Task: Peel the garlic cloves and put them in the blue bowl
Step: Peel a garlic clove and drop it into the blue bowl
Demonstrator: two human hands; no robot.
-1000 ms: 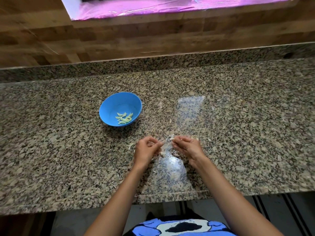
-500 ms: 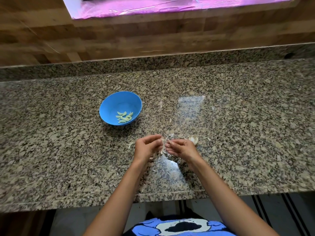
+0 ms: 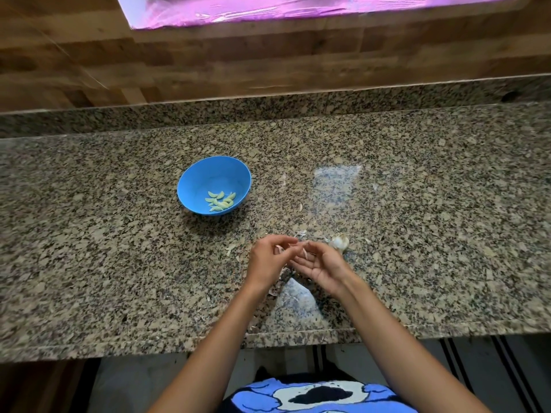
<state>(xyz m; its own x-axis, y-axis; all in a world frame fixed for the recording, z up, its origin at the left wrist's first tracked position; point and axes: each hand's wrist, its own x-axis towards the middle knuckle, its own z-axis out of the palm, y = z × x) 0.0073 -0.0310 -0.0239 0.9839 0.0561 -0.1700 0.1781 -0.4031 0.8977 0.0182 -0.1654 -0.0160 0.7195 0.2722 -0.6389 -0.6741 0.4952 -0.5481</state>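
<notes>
One clove (image 3: 304,252) sits pinched between our fingertips: the left hand (image 3: 268,260) curls its fingers and thumb round a bit of skin or clove at its tips, and the right hand (image 3: 320,265), palm turned up, holds the clove upright between thumb and fingers. We cannot tell how much skin is on it; it looks partly stripped. Both hands meet above the counter (image 3: 447,234), close to its near edge and about midway along it. Just beside the right hand, on the far side, lies the rest of the bulb (image 3: 340,241), so we judge more cloves remain to be broken off and peeled. Scraps of skin (image 3: 231,249) are scattered on the counter around our hands. The bowl (image 3: 208,174) stands well apart, to the left and toward the back edge, with a small heap of peeled cloves (image 3: 221,201) in it. We reckon the job is somewhere past its start and not near its finish.
</notes>
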